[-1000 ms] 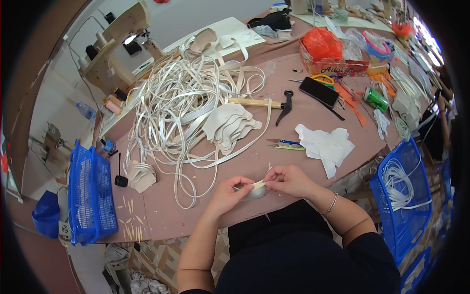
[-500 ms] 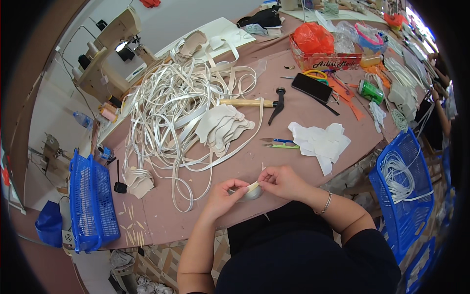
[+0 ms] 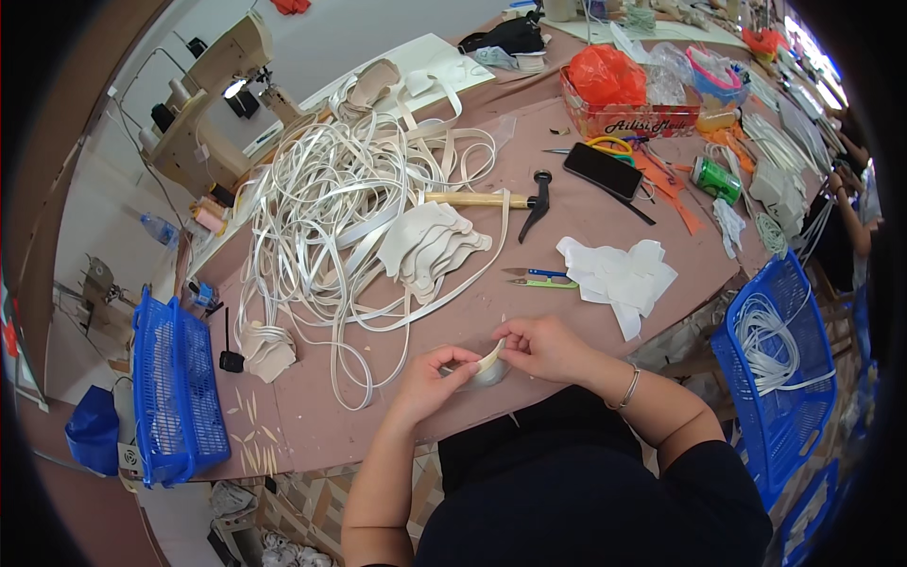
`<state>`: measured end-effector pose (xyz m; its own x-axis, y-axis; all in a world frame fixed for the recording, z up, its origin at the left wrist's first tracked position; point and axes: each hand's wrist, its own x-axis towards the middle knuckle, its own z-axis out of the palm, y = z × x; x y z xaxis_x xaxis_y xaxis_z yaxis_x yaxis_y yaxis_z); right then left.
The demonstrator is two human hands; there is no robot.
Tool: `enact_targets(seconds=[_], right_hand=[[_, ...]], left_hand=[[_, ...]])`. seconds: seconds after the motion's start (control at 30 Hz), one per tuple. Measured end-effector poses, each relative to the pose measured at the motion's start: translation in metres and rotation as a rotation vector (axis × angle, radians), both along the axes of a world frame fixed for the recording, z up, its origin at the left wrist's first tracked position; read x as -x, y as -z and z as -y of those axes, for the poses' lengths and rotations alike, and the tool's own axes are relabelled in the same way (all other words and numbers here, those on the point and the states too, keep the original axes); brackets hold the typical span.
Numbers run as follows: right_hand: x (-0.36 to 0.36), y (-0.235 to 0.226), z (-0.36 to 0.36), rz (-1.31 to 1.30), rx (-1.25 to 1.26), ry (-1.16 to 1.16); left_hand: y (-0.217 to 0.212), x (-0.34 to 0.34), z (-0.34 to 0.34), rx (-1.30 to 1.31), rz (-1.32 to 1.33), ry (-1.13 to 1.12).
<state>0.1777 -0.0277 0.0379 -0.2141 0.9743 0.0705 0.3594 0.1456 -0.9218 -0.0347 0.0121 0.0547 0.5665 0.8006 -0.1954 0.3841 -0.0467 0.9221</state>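
Note:
Close to the table's front edge, my left hand [image 3: 436, 378] and my right hand [image 3: 542, 348] pinch a small cream strip [image 3: 490, 360] between thumbs and fingertips. The strip bends upward toward the right fingertips. Under it, against the left fingers, is a greyish rounded piece [image 3: 488, 376] whose kind I cannot make out. Beyond my hands lie two thread snips [image 3: 542, 278], one blue and one green, beside a pile of white cut pieces [image 3: 619, 274]. Stacked cream cut pieces [image 3: 436, 248] rest farther off, among a large tangle of white straps [image 3: 331, 203].
A hammer [image 3: 472, 199], a black phone [image 3: 602, 170] and a green can [image 3: 716, 180] lie farther back. Blue baskets stand at left [image 3: 179, 387] and right [image 3: 770, 369]. Small cream slivers [image 3: 253, 444] lie at the left front edge. Sewing machines [image 3: 203, 113] line the left.
My right hand has shifted slightly left and up, and the cream strip now curves upward with more of it showing. My left hand stays nearly still.

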Motion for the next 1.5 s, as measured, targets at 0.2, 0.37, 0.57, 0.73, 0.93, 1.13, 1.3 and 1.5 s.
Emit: enact_targets(seconds=[0.2, 0.37, 0.57, 0.73, 0.93, 1.13, 1.3, 1.5], right_hand=[[-0.006, -0.008, -0.004, 0.303, -0.215, -0.084], [0.001, -0.031, -0.008, 0.382, -0.379, -0.153], [0.012, -0.042, -0.018, 0.28, -0.161, -0.255], [0.028, -0.042, -0.021, 0.121, -0.274, -0.128], [0.04, -0.041, -0.02, 0.196, -0.462, -0.048], [0.041, -0.043, -0.016, 0.176, -0.428, 0.025], [0.038, -0.04, -0.016, 0.061, -0.3, -0.023], [0.036, -0.043, -0.012, -0.098, -0.033, -0.079]], left_hand=[[0.0, 0.003, 0.002, -0.023, 0.018, 0.0], [0.012, 0.005, 0.013, -0.326, 0.081, 0.011], [0.021, 0.003, 0.047, -0.801, 0.037, -0.544], [0.016, -0.005, 0.048, -0.742, 0.128, -0.686], [0.005, -0.01, 0.041, -0.62, 0.298, -0.719], [0.006, -0.014, 0.044, -0.502, 0.381, -0.65], [0.008, -0.012, 0.043, -0.305, 0.445, -0.676], [0.009, -0.008, 0.036, -0.143, 0.58, -0.701]])
